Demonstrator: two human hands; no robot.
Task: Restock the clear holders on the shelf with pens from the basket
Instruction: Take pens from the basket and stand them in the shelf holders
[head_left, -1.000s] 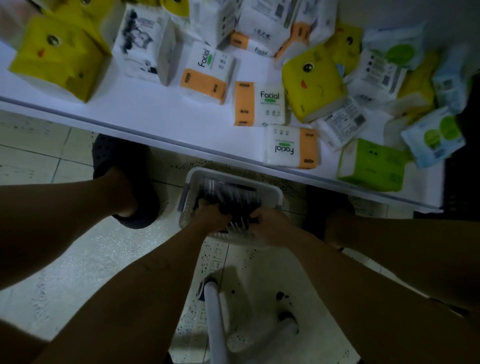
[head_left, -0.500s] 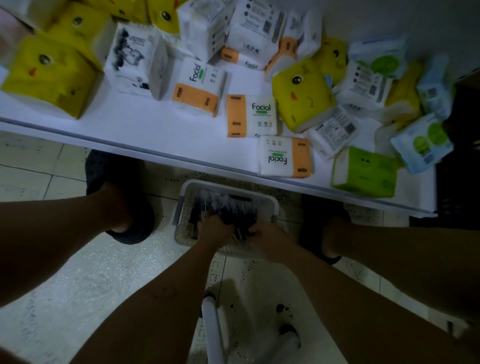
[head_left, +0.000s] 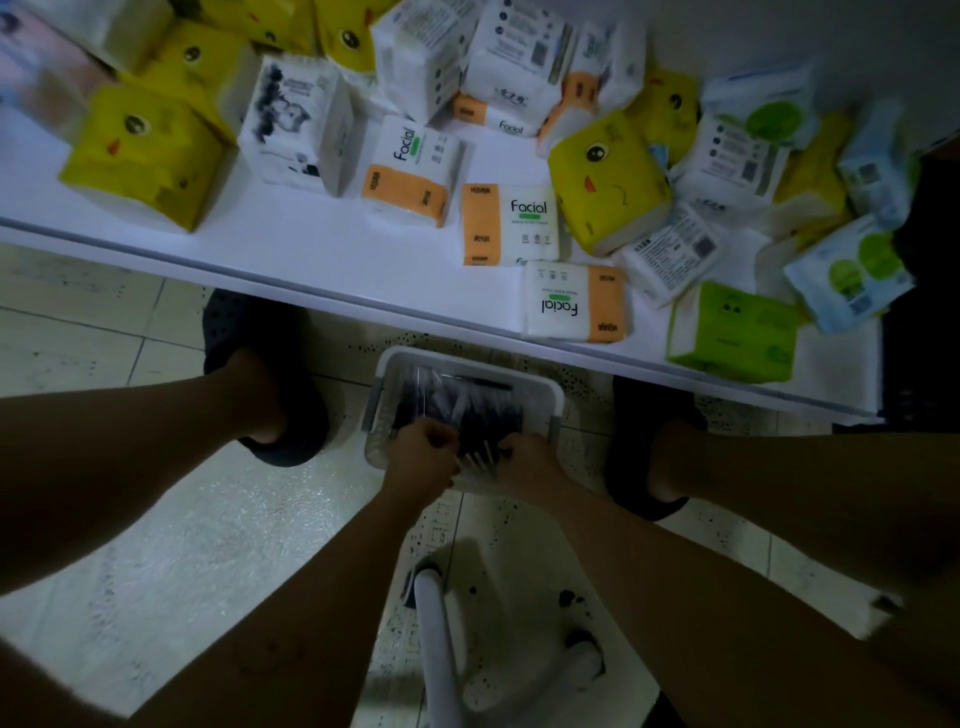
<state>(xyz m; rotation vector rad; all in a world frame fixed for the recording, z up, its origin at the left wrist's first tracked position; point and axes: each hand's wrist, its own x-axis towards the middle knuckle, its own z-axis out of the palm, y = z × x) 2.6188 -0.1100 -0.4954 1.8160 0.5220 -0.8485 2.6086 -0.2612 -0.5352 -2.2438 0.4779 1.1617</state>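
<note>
Both hands stay low in the basket (head_left: 385, 370) as half a second ago, drawn a little nearer its 6 o'clock rim. The left hand (head_left: 423, 457) and right hand (head_left: 525, 460) sit close together, fingers of each curled around a small bunch of pens (head_left: 480, 457) whose pale ends show between them. More dark pens lie heaped in the basket at 12 o'clock of the hands. The white basket stands on the speckled tiled floor (head_left: 218, 519), between two dark shoes (head_left: 265, 374) at its 9 and 3 o'clock. Beyond it, at 12 o'clock, a white shelf (head_left: 311, 244) carries scattered tissue packs (head_left: 511, 223) in yellow, orange-and-white, green and pale blue. A white tube (head_left: 436, 649) rises at 6 o'clock, between the forearms. The light is dim and the fingertips are hard to make out.
</note>
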